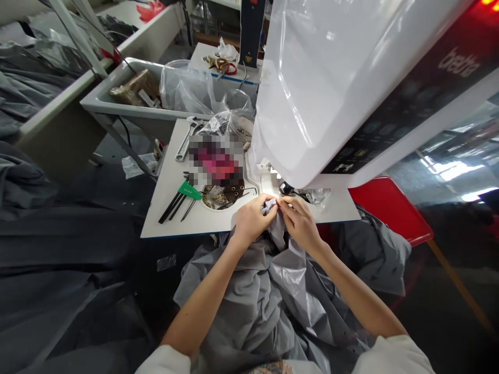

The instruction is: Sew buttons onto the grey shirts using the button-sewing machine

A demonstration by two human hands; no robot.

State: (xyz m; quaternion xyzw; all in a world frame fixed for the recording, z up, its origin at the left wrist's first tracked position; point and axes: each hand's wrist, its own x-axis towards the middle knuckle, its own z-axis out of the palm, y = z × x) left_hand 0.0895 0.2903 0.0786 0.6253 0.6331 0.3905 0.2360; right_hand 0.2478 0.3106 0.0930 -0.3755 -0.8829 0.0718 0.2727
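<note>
Grey fabric hangs over the front edge of the white table and down across my lap. One gathered end of it is pinched between my left hand and my right hand, whose fingertips almost meet. Just beyond them, under the white machine head, is a lit work spot. A dark round part of the machine sits close to my right fingertips. To the left of my left hand, a round tray holds small metal pieces.
Hex keys in a green holder and an adjustable wrench lie on the table's left. Scissors rest on a stand behind, beside a trough with plastic bags. A red stool stands at right.
</note>
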